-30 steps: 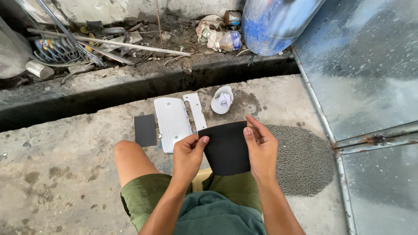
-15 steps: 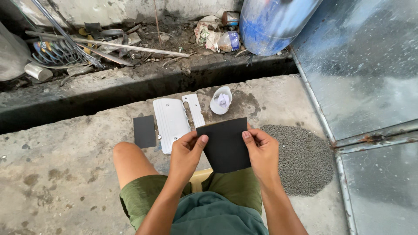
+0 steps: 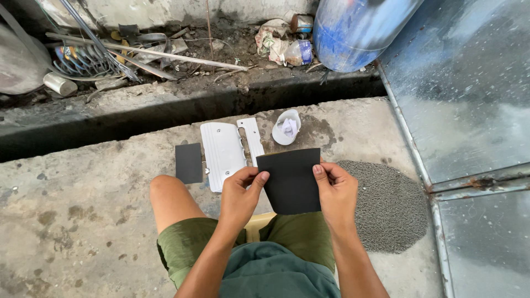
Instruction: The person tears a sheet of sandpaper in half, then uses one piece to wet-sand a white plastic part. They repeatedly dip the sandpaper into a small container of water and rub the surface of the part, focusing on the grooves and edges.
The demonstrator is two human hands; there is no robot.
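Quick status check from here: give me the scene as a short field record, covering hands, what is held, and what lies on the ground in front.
left hand: pinches the left edge of the dark sheet
right hand: pinches the right edge of the same sheet
dark sheet: rectangular, held flat above the knees
white panel: lies on the concrete floor, ahead of the left hand
narrow white strip: beside the panel, on its right
small dark piece: on the floor, left of the panel
white cup: lying on its side
grey granules: patch at right

You see a sharp, evenly lit daytime view with soft diffuse shadows; the trench [image 3: 165,118] lies in deep shade, pale glare washes the metal sheet [image 3: 464,94], and edges bow slightly
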